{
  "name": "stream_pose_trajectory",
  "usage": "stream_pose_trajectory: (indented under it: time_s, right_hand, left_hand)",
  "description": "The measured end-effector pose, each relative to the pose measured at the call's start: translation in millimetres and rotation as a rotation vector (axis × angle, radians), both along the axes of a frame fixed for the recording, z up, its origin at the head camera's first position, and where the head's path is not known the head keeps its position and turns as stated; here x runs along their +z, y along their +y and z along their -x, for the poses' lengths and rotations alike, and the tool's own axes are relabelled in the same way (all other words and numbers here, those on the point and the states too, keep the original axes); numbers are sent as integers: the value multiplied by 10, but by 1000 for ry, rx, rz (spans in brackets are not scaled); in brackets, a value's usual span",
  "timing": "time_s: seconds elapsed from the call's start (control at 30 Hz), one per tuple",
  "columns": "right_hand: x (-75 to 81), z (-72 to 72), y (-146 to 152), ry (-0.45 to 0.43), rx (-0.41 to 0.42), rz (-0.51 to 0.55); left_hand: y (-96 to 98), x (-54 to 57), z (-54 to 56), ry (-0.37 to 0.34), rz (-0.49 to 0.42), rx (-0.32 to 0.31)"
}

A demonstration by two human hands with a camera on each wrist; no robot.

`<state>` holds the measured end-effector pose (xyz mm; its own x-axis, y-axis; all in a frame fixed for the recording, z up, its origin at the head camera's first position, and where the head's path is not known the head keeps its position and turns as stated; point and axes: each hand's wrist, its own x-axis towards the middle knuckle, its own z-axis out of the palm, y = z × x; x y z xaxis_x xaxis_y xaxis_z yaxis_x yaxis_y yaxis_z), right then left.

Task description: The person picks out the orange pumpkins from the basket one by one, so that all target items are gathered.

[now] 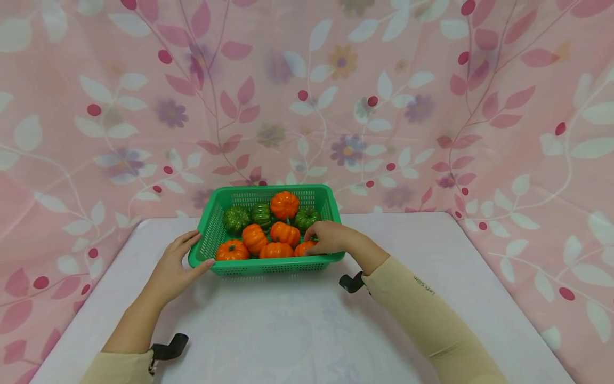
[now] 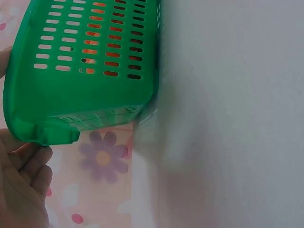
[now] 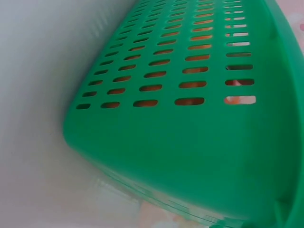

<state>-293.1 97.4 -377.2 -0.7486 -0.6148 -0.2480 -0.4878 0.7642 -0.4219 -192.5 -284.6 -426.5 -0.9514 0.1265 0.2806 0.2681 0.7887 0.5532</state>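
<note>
A green plastic basket [image 1: 268, 266] with slotted walls holds several small orange pumpkins [image 1: 285, 205] and three green ones [image 1: 236, 219]. My left hand [image 1: 174, 269] holds the basket's near left corner, thumb on the front rim and fingers over the side rim. In the left wrist view, fingers [image 2: 35, 166] sit at the rim's corner. Reaching over the right end, my right hand [image 1: 331, 238] grips an orange pumpkin [image 1: 303, 248] in the near right corner, partly covering it. The right wrist view shows the basket's outer wall [image 3: 190, 142]; the right hand is hidden there.
The basket is at the far side of a table with a white cloth [image 1: 288, 330]. Right behind it hangs a pink floral curtain [image 1: 297, 122]. Black camera mounts [image 1: 170, 348] stick out from both wrists.
</note>
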Motion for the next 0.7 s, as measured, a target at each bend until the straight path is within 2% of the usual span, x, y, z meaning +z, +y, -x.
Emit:
stream_pose_trajectory:
  time_s: [0.3,0.53,0.7]
  right_hand:
    - [-8,27,11,7,-7,2]
    - [12,31,-19,6,7,-44]
    - [22,37,-26,-6,-17,-37]
  left_hand:
    - [-10,-39,26,24,-13,-8]
    - [-29,-77,46,30,-9,-4]
    - [-33,-88,46,25,-11,-4]
